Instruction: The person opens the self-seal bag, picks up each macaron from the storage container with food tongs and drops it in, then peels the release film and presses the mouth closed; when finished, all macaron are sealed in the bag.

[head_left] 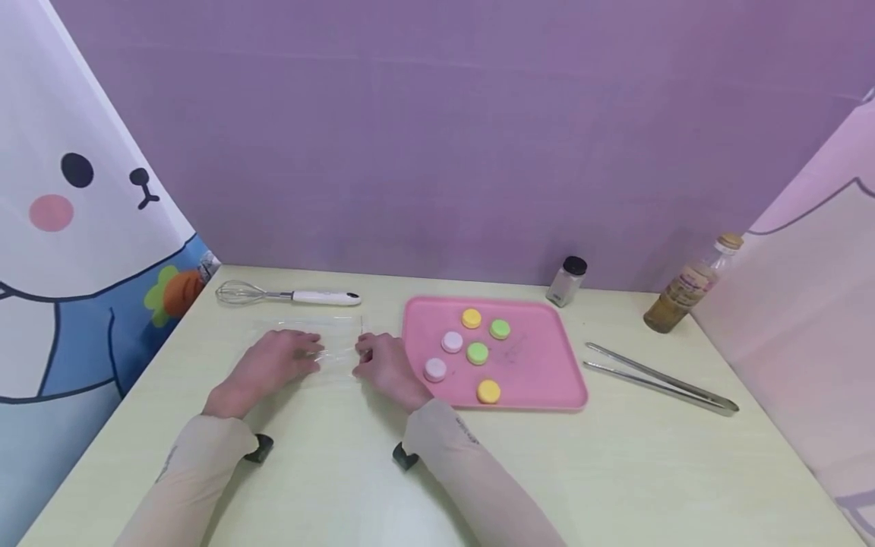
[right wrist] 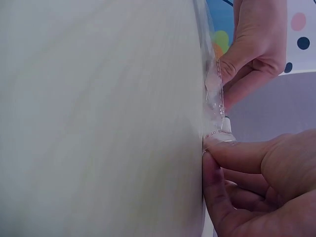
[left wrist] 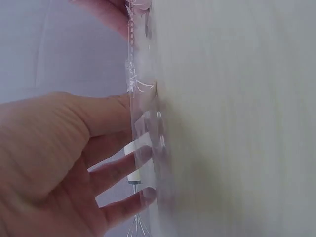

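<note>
A clear plastic bag (head_left: 338,328) lies on the table left of the pink tray, wrinkled and hard to make out. My right hand (head_left: 390,368) pinches its right edge between thumb and forefinger, where the right wrist view shows small printing on the plastic (right wrist: 217,132). On its left part rests my left hand (head_left: 279,361), fingers spread and fairly straight; in the left wrist view its fingertips (left wrist: 144,154) show through the film. Just behind the bag lies a whisk (head_left: 324,298) with a white handle.
The pink tray (head_left: 540,372) carries several yellow, green and lilac round pieces (head_left: 477,353). Metal tongs (head_left: 663,380) lie right of it. A small black-lidded jar (head_left: 567,281) and a corked bottle (head_left: 690,285) stand at the back, near the purple backdrop (head_left: 444,167).
</note>
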Demonstrator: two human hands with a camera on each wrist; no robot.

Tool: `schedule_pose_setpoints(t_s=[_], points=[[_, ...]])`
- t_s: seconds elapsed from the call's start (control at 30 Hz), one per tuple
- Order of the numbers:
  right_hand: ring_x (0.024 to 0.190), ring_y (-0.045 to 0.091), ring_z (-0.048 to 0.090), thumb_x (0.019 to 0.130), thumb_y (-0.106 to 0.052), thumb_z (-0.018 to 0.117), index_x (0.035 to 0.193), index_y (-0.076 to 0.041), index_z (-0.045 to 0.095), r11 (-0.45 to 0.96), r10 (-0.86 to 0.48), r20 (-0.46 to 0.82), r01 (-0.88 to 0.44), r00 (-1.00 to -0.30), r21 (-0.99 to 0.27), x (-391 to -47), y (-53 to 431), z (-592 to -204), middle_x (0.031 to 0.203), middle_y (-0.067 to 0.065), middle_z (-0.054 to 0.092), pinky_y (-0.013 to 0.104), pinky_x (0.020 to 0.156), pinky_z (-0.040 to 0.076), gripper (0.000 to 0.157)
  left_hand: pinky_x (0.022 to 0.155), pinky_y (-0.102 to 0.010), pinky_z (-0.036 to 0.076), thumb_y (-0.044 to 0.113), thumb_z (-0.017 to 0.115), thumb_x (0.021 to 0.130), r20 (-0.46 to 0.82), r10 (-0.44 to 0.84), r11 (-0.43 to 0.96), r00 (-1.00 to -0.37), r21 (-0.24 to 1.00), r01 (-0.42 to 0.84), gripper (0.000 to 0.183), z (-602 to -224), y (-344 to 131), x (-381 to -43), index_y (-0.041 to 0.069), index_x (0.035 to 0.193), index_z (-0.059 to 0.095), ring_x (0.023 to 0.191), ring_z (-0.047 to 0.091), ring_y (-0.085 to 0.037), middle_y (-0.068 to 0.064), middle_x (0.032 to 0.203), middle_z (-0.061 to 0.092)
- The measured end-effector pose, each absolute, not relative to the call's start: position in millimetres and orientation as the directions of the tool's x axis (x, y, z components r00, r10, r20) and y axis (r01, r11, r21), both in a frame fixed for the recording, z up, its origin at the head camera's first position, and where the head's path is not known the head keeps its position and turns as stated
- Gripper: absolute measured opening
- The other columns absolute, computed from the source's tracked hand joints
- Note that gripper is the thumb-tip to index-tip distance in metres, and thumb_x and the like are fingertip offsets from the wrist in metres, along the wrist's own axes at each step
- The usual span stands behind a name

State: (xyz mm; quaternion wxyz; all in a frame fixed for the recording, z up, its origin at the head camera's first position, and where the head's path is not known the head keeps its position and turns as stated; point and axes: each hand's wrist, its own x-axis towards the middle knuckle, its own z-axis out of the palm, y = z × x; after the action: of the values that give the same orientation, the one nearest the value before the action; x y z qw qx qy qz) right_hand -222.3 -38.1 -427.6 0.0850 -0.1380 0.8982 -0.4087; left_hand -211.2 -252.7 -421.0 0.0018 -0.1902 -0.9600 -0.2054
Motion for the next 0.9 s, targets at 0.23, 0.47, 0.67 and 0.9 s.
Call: schedule_pose_setpoints(t_s=[0.23, 0.47, 0.67, 0.9], points=[[0.087, 0.008, 0.064, 0.085, 0.002, 0.078, 0.127, -0.003, 0.069, 0.611, -0.316, -0.068, -0.148, -0.946, -0.778, -222.3, -36.9, -427.1, 0.142, 0.006, 0.059, 0.019, 0.071, 0.049, 0.043, 0.101, -0.058, 0.045, 0.007, 0.073, 0.092, 0.115, 0.35, 0.835, -0.93, 0.411, 0.365, 0.018, -419.3, -252.2, -211.0, 0.003, 0.109, 0.078, 0.119, 0.06, -0.042, -0.016, 0.123, 0.069], [0.077, 0.003, 0.06, 0.084, 0.006, 0.077, 0.129, -0.001, 0.067, 0.576, -0.323, -0.061, -0.145, -0.944, -0.805, -221.4, -36.5, -427.5, 0.143, 0.008, 0.059, 0.017, 0.071, 0.049, 0.046, 0.099, -0.058, 0.047, 0.003, 0.073, 0.091, 0.194, 0.318, 0.799, -0.928, 0.473, 0.372, 0.016, -417.9, -257.1, -210.0, 0.002, 0.106, 0.079, 0.113, 0.064, -0.041, -0.016, 0.112, 0.073], [0.087, 0.008, 0.064, 0.085, 0.004, 0.078, 0.127, -0.002, 0.069, 0.588, -0.328, -0.052, -0.161, -0.943, -0.793, -221.0, -36.4, -427.5, 0.142, 0.008, 0.059, 0.019, 0.077, 0.049, 0.044, 0.102, -0.059, 0.043, 0.008, 0.069, 0.096, 0.171, 0.248, 0.754, -0.954, 0.584, 0.301, 0.018, -418.0, -267.3, -211.3, 0.005, 0.111, 0.078, 0.118, 0.061, -0.041, -0.015, 0.115, 0.073], [0.116, 0.02, 0.064, 0.084, 0.004, 0.079, 0.119, -0.002, 0.074, 0.607, -0.33, -0.018, -0.197, -0.944, -0.77, -221.6, -37.1, -427.1, 0.138, 0.008, 0.062, 0.019, 0.083, 0.048, 0.036, 0.105, -0.058, 0.039, 0.02, 0.07, 0.098, 0.131, 0.162, 0.694, -0.978, 0.69, 0.208, 0.021, -414.6, -274.6, -209.9, 0.009, 0.114, 0.078, 0.12, 0.06, -0.038, -0.014, 0.119, 0.072]])
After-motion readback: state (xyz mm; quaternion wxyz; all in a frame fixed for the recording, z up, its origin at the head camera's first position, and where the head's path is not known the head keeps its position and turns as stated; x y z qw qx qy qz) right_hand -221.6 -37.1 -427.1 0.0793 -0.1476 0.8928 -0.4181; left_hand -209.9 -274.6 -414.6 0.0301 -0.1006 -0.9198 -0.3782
